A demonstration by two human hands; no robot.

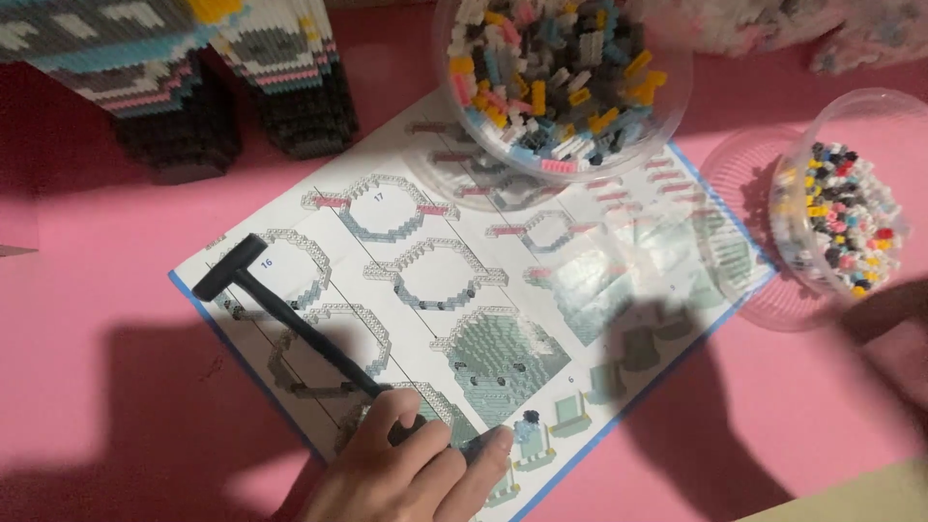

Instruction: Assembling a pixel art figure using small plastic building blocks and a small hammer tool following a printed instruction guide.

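Hand, nearest cam: one hand (406, 474) at bottom edge, fingers curled round handle end of small black hammer (290, 319); taken as left, not certain. Fingertips also pressing on sheet.
Other hand: not in frame, only blurred dark shadow at right; state of fingers can't tell.
Hammer: slim black handle running up-left from grip, head (229, 267) lying on upper-left part of sheet, touching paper.
Sheet: instruction sheet (503, 290) w/ blue border, flat on pink table (97, 290), turned diagonal; printed step diagrams of ring-shaped brick layers, no text copied.
Loose piece: tiny pale-blue block bit (530, 430) on sheet just beside fingertips, dark stud on top.
Big tub: clear round tub (667, 97) at top, overlapping sheet's upper edge, full of mixed micro bricks, grey/white/yellow/pink/blue.
Small tub: clear tub (851, 222) at right, on a clear lid, apart from sheet, multicolour small bits.
Built model: tall stacked brick figure parts (174, 87) top-left, dark bases, striped grey/blue/pink above; off sheet.
Progress (judgement): sizeable part of model assembled; both tubs well stocked, so lots of bricks left to place.
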